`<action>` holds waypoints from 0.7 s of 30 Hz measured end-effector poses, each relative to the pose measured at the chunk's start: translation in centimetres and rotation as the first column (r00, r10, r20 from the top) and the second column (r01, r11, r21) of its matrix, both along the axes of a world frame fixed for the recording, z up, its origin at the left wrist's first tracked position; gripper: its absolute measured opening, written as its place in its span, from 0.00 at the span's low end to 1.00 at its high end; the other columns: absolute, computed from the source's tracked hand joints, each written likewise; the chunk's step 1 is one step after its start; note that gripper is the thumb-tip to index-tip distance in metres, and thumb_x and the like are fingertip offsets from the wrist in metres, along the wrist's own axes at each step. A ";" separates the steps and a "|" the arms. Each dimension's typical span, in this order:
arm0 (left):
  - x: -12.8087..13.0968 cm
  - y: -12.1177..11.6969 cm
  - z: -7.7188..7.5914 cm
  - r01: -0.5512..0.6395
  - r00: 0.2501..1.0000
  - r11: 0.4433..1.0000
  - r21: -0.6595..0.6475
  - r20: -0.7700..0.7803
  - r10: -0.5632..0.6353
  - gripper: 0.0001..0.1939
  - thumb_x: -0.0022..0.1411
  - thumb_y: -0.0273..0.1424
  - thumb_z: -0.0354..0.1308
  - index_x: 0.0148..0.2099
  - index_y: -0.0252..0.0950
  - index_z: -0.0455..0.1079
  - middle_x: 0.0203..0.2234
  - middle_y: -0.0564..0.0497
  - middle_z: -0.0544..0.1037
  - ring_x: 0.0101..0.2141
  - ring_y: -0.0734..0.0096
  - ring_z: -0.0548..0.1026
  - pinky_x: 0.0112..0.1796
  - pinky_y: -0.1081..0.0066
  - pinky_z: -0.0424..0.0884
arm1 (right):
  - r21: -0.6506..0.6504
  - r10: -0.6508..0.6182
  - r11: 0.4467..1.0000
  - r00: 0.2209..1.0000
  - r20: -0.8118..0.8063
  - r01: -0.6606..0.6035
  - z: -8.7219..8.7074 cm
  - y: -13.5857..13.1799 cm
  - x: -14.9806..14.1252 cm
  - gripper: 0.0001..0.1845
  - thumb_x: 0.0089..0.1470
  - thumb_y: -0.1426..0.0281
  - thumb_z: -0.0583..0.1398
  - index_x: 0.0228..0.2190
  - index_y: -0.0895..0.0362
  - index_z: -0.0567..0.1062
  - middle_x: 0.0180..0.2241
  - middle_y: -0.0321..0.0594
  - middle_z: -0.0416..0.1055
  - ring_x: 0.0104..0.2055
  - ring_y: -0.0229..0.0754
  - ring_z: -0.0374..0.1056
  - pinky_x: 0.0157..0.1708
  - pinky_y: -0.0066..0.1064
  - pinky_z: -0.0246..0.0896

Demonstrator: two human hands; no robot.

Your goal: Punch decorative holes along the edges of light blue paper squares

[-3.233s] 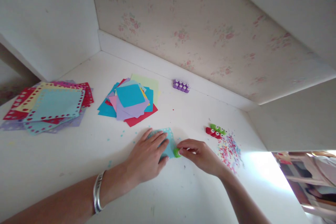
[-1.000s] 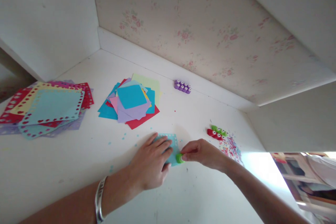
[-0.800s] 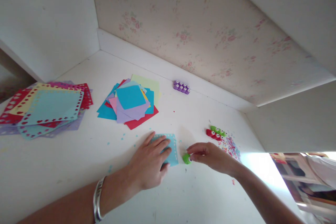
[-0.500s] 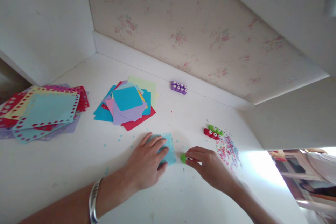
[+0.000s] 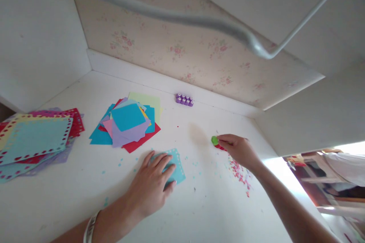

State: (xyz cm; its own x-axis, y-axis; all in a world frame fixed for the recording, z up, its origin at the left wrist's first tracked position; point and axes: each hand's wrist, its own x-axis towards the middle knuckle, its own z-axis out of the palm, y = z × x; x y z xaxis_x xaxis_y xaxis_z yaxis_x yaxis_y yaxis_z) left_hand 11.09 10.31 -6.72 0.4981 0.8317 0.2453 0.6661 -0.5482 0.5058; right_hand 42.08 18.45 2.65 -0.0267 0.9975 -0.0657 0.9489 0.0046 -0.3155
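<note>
My left hand (image 5: 154,180) lies flat with fingers spread on a light blue paper square (image 5: 177,171), whose visible top and right edges are lined with punched holes. Between the fingertips of my right hand (image 5: 238,150) is a small green craft punch (image 5: 215,140), pinched above the right part of the table. Just under it a bit of the red craft punches (image 5: 221,147) shows; my fingers cover the rest of that group. Purple craft punches (image 5: 184,100) sit in two rows against the back wall.
Plain coloured papers (image 5: 129,117) are piled left of centre. Hole-edged sheets (image 5: 37,136) lie stacked at the far left. Confetti (image 5: 241,172) is scattered at the right, with light blue bits near my left hand. A pale cable (image 5: 171,15) crosses the top of the view.
My right hand has lifted the green punch from beside the blue paper and carried it back and right to the red punches. My left hand still presses the paper. The cable has entered view.
</note>
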 end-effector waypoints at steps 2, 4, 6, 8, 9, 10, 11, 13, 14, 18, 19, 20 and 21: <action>0.0 0.0 0.1 -0.002 1.000 1.000 0.002 0.002 0.002 0.15 0.65 0.38 0.56 0.53 0.43 0.71 0.55 0.48 0.72 0.57 0.57 0.66 0.60 0.47 0.50 | 0.061 0.038 0.997 0.986 0.164 -0.049 -0.3 1.8 1.2 0.16 0.59 0.65 0.54 0.35 0.50 0.83 0.40 0.37 0.80 0.40 0.45 0.76 0.41 0.33 0.66; 0.0 0.0 0.2 -0.004 1.000 1.000 0.004 0.001 0.004 0.15 0.65 0.38 0.56 0.53 0.43 0.71 0.55 0.48 0.72 0.56 0.56 0.67 0.60 0.47 0.50 | 0.048 0.099 0.992 0.958 0.268 -0.116 -0.9 3.3 2.2 0.17 0.59 0.67 0.52 0.33 0.50 0.82 0.41 0.37 0.80 0.42 0.46 0.75 0.43 0.33 0.66; 0.0 0.1 0.1 -0.007 1.000 1.000 0.010 0.001 0.007 0.15 0.65 0.39 0.56 0.53 0.43 0.71 0.55 0.48 0.72 0.56 0.56 0.67 0.60 0.47 0.51 | 0.009 0.152 0.987 0.940 0.306 -0.162 -1.7 4.2 2.9 0.18 0.59 0.69 0.52 0.33 0.51 0.82 0.41 0.37 0.79 0.44 0.47 0.75 0.44 0.33 0.65; 0.0 0.1 0.1 -0.007 1.000 1.000 0.013 -0.001 0.007 0.15 0.66 0.39 0.55 0.53 0.44 0.71 0.55 0.49 0.72 0.56 0.57 0.67 0.60 0.47 0.51 | -0.022 0.191 0.981 0.928 0.319 -0.194 -2.5 4.6 3.3 0.17 0.58 0.71 0.53 0.33 0.51 0.82 0.43 0.37 0.79 0.45 0.47 0.74 0.45 0.33 0.65; 0.0 0.1 0.1 -0.006 1.000 1.000 0.014 -0.004 0.006 0.15 0.67 0.39 0.55 0.53 0.44 0.71 0.55 0.49 0.72 0.56 0.57 0.67 0.60 0.47 0.51 | -0.038 0.211 0.977 0.921 0.328 -0.210 -2.8 4.7 3.4 0.17 0.58 0.72 0.53 0.33 0.51 0.82 0.43 0.37 0.79 0.45 0.47 0.74 0.46 0.33 0.64; 0.0 0.1 0.1 -0.005 1.000 1.000 0.014 -0.008 0.005 0.15 0.67 0.39 0.54 0.53 0.44 0.71 0.55 0.49 0.72 0.56 0.57 0.67 0.61 0.47 0.51 | -0.052 0.228 0.973 0.914 0.336 -0.224 -3.0 4.7 3.4 0.17 0.57 0.73 0.53 0.33 0.51 0.82 0.43 0.37 0.79 0.45 0.46 0.74 0.46 0.33 0.64; 0.0 0.1 0.0 -0.003 1.000 1.000 0.014 -0.013 0.004 0.15 0.67 0.39 0.54 0.54 0.44 0.71 0.55 0.48 0.72 0.56 0.57 0.67 0.61 0.47 0.51 | -0.065 0.242 0.970 0.907 0.344 -0.234 -3.2 4.7 3.4 0.18 0.56 0.75 0.53 0.32 0.51 0.82 0.42 0.37 0.79 0.44 0.46 0.74 0.46 0.33 0.64; 0.0 0.1 0.0 -0.003 1.000 1.000 0.015 -0.025 0.003 0.15 0.68 0.39 0.53 0.54 0.43 0.70 0.56 0.48 0.72 0.57 0.57 0.67 0.61 0.47 0.51 | -0.086 0.261 0.965 0.896 0.360 -0.247 -3.2 4.7 3.3 0.18 0.54 0.76 0.53 0.31 0.52 0.82 0.41 0.38 0.79 0.43 0.45 0.75 0.46 0.33 0.65; 0.0 0.1 -0.1 -0.003 1.000 1.000 0.017 -0.031 0.004 0.16 0.68 0.39 0.53 0.54 0.43 0.70 0.56 0.48 0.72 0.57 0.57 0.67 0.61 0.47 0.51 | -0.089 0.263 0.965 0.892 0.367 -0.247 -3.2 4.8 3.2 0.17 0.54 0.76 0.53 0.32 0.52 0.82 0.42 0.39 0.79 0.43 0.46 0.75 0.46 0.33 0.65; -0.1 0.1 -0.2 -0.013 0.999 0.999 0.032 -0.041 0.015 0.16 0.69 0.39 0.52 0.55 0.42 0.70 0.56 0.46 0.72 0.57 0.57 0.66 0.60 0.47 0.51 | -0.053 0.233 0.972 0.896 0.377 -0.230 -2.9 6.1 2.0 0.17 0.56 0.72 0.54 0.41 0.54 0.81 0.47 0.42 0.77 0.48 0.50 0.73 0.51 0.37 0.63; -0.1 0.1 -0.2 -0.018 0.999 0.999 0.036 -0.040 0.019 0.16 0.69 0.39 0.52 0.55 0.42 0.69 0.56 0.46 0.72 0.57 0.57 0.66 0.60 0.48 0.52 | -0.039 0.224 0.973 0.901 0.372 -0.226 -2.9 6.6 1.4 0.17 0.57 0.70 0.54 0.41 0.54 0.81 0.48 0.43 0.77 0.49 0.50 0.73 0.51 0.38 0.63; 0.0 0.0 -0.2 -0.023 0.999 0.999 0.039 -0.039 0.025 0.16 0.68 0.39 0.52 0.55 0.41 0.69 0.55 0.46 0.72 0.57 0.57 0.66 0.60 0.48 0.52 | -0.026 0.218 0.974 0.906 0.363 -0.224 -3.0 7.3 0.7 0.17 0.58 0.69 0.53 0.42 0.54 0.81 0.48 0.43 0.77 0.49 0.49 0.73 0.51 0.37 0.63; 0.0 0.0 -0.2 -0.027 0.999 0.999 0.039 -0.038 0.029 0.16 0.68 0.38 0.52 0.55 0.41 0.69 0.55 0.46 0.72 0.57 0.57 0.67 0.61 0.48 0.52 | -0.012 0.214 0.975 0.912 0.351 -0.224 -3.2 8.1 -0.1 0.18 0.60 0.69 0.52 0.43 0.54 0.80 0.48 0.42 0.77 0.49 0.48 0.73 0.51 0.36 0.63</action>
